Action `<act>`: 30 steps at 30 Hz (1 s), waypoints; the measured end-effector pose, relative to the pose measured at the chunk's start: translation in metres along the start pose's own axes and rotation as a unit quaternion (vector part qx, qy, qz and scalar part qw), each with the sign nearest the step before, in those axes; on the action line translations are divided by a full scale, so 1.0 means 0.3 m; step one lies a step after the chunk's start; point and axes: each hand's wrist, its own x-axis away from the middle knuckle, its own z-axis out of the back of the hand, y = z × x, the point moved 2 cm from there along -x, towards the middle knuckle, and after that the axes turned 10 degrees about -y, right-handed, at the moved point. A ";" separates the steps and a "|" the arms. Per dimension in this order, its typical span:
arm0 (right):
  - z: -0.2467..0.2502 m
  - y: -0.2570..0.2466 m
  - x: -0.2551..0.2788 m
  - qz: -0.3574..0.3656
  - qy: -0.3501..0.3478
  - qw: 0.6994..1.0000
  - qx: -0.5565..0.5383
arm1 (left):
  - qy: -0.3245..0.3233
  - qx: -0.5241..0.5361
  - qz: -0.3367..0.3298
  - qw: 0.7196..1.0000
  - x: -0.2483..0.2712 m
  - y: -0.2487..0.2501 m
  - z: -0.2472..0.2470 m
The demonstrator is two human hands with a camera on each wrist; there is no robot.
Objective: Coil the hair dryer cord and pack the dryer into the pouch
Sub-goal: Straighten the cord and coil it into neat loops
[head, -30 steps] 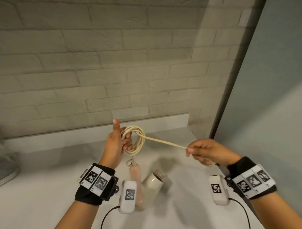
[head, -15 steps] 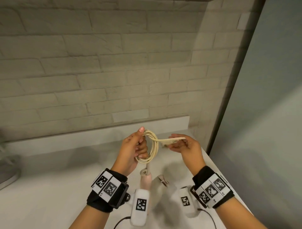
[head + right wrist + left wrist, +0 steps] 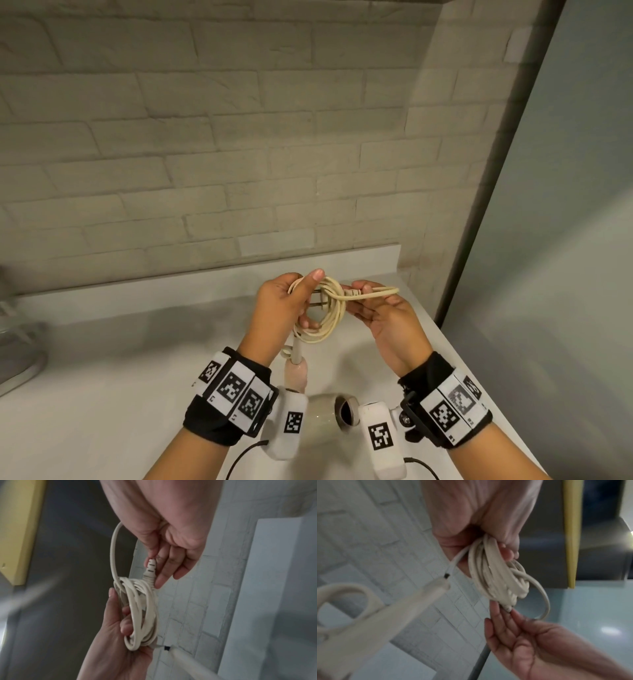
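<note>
The right hand (image 3: 383, 315) has closed in from a taut pull to pinch the plug (image 3: 150, 569) beside the coil (image 3: 322, 315) gripped in the left hand (image 3: 284, 308) above the worktop (image 3: 102, 394); thread it through snugly, coil clamped.

Each bare forearm ends in a black fabric wristband (image 3: 219, 416) faced with white square plates printed with black-and-white coded markers. A white, rounded camera housing (image 3: 289, 423) bearing one more marker hangs inside each wrist, trailing a thin black cable (image 3: 239, 459). A metal screw shows on the right mount (image 3: 406, 418).
</note>
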 end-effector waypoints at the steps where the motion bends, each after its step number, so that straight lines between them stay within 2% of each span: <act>1: -0.001 0.000 -0.001 -0.006 -0.003 1.000 -0.006 | 0.017 -0.018 -0.004 1.000 -0.001 -0.001 0.004; 5: -0.011 0.017 -0.013 -0.063 -0.022 0.997 -0.045 | 0.056 -0.087 -0.048 0.993 0.001 -0.006 0.006; 7: -0.032 0.030 -0.016 -0.105 -0.045 0.991 -0.073 | 0.050 -0.120 -0.065 0.989 0.000 -0.007 -0.003; 12: -0.075 0.025 -0.009 -0.156 -0.143 0.952 -0.222 | 0.053 -0.070 -0.037 0.995 -0.015 -0.004 -0.007; 13: -0.080 0.013 -0.007 -0.162 -0.166 0.946 -0.225 | 0.056 -0.059 -0.032 0.996 -0.016 -0.008 -0.004; 15: -0.090 0.007 -0.005 -0.158 -0.189 0.958 -0.148 | 0.048 -0.046 -0.025 0.997 -0.011 -0.011 -0.010; 18: -0.119 0.006 -0.013 -0.130 -0.132 0.983 -0.002 | 0.019 -0.033 -0.022 0.999 0.005 -0.004 -0.041; 20: -0.127 0.003 -0.019 -0.134 -0.118 0.983 0.053 | 0.015 -0.012 -0.022 1.000 0.010 -0.002 -0.046; 22: -0.127 -0.003 -0.010 -0.164 -0.150 0.967 0.121 | 0.021 0.003 -0.021 1.000 0.008 -0.004 -0.027; 25: -0.098 -0.002 0.040 -0.223 -0.223 0.925 0.212 | 0.054 0.048 -0.011 0.997 0.001 -0.015 0.035; 28: -0.036 -0.024 0.100 -0.211 -0.285 0.888 0.292 | 0.079 0.108 0.003 0.991 0.001 -0.024 0.100; 30: 0.009 -0.069 0.126 -0.197 -0.303 0.869 0.339 | 0.080 0.119 0.009 0.990 0.000 -0.030 0.126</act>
